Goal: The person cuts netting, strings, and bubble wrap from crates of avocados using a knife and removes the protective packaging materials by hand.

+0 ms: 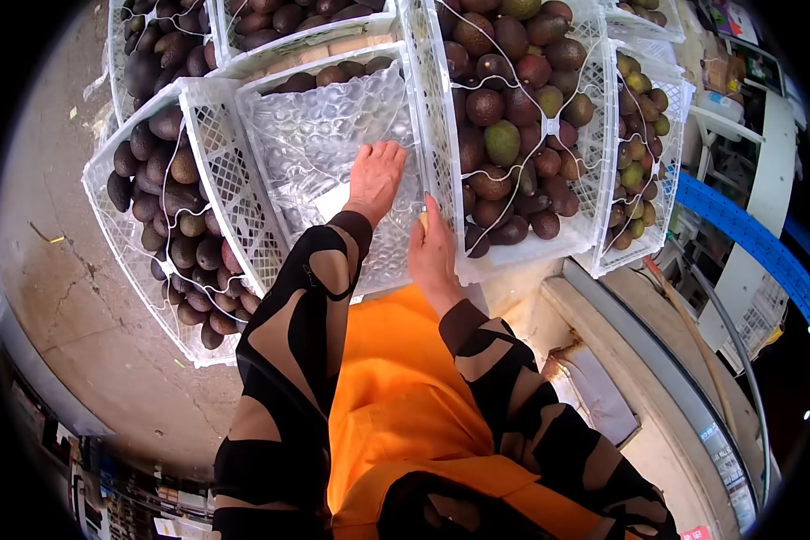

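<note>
My left hand [375, 180] lies on a clear, bumpy plastic sheet [328, 117], fingers bent a little and nothing visible held in them. That sheet covers most of a white plastic crate [241, 148], with avocados [331, 75] showing along its far end. A white paper or label [333, 204] is beside my left wrist. Closed at the crate's near right side, my right hand [435, 256] has a small tan thing [423, 220] by its thumb; most of it is hidden, so its kind cannot be told.
White crates of dark avocados stand on both sides, one at left [184, 216] and one at right [513, 126], tied over with white cord [552, 128]. Smaller avocados [639, 153] fill a crate farther right. A blue perforated beam [747, 238] and poles are at right.
</note>
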### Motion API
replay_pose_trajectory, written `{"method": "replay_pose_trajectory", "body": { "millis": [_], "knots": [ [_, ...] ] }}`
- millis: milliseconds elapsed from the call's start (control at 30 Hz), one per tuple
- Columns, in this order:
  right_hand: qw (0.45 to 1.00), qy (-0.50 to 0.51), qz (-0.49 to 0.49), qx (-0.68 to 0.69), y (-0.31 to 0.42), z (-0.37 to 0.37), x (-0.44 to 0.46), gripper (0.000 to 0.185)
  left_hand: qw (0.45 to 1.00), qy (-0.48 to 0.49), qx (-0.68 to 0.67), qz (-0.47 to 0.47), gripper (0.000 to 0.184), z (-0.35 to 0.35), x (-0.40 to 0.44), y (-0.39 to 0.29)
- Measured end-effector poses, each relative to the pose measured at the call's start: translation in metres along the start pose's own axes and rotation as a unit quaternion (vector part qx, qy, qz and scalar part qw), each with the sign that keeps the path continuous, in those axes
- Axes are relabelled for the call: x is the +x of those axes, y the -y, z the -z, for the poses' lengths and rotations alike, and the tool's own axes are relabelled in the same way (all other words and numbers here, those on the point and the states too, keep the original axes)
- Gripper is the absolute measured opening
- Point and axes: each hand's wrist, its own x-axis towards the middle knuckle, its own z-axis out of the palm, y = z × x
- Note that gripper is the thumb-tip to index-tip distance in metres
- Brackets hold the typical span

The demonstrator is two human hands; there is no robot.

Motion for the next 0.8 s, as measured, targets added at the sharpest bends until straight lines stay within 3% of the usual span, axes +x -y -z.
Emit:
{"method": "replay_pose_trajectory", "body": {
  "millis": [200,367,500,533,600,700,800],
  "knots": [
    [0.999,0.014,-0.034,-0.018,0.008,-0.001,-0.007,0.048,0.976,-0.019,-0.193,0.102,0.031,0.002,-0.007,-0.001],
    [0.989,0.072,-0.117,-0.057,0.005,-0.007,0.019,0.047,0.979,0.075,-0.171,0.075,0.028,0.016,-0.006,0.002],
    [1.000,-0.021,0.018,0.008,0.005,0.009,-0.037,0.048,0.981,0.097,-0.167,0.002,0.027,0.053,-0.013,0.010],
    [0.997,-0.048,0.058,0.029,0.005,0.020,-0.063,0.048,0.981,0.068,-0.181,-0.007,0.025,0.059,-0.019,0.015],
    [0.999,0.019,-0.008,0.043,0.007,0.051,-0.114,0.048,0.986,0.033,-0.158,0.036,0.021,0.045,-0.026,0.024],
    [0.998,0.041,-0.035,0.045,-0.035,0.057,-0.165,0.047,0.981,-0.092,-0.146,0.088,0.016,0.049,-0.049,0.021],
    [0.991,0.060,-0.100,0.060,-0.030,0.054,-0.159,0.043,0.966,0.065,-0.248,-0.045,0.019,0.043,-0.079,-0.021]
  ]
}}
